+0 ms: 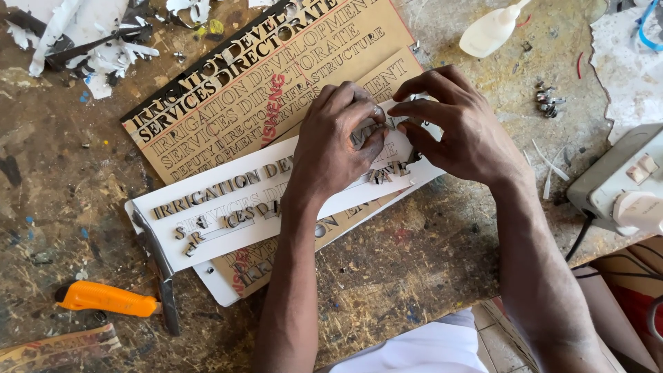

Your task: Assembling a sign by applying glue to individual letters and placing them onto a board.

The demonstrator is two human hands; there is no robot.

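Centrally in the frame, both hands meet over a white sign panel (pixel 228 228) that lies slantwise across a paint-spattered wooden workbench (pixel 387 276). Left hand (pixel 335 148) rests palm-down on the panel, fingers curled, its fingertips pressing onto a small cut-out letter (pixel 390 124) at the panel's upper right end. Right hand (pixel 463 131) comes in from the right, thumb and forefinger drawn narrowly together on the same small letter; how firmly it is pinched cannot be told.

Rows of similar dark cut-out letters (pixel 214 190) already sit along the panel, the top row orderly, the lower rows loose and skewed. Beneath and above the panel lies a tan stencil board (pixel 276 62) with letter-shaped cut-outs, running toward the upper centre of the frame.

Lower left: an orange-handled utility knife (pixel 103 298) lies on the bench, just beside a dark metal strip (pixel 162 276). Upper left: torn white paper scraps (pixel 97 41). Upper right: a white squeeze bottle (pixel 490 29) lying on its side. Right edge: a grey socket box (pixel 621 183) with a white plug (pixel 639 211) fitted, well apart from the hands.
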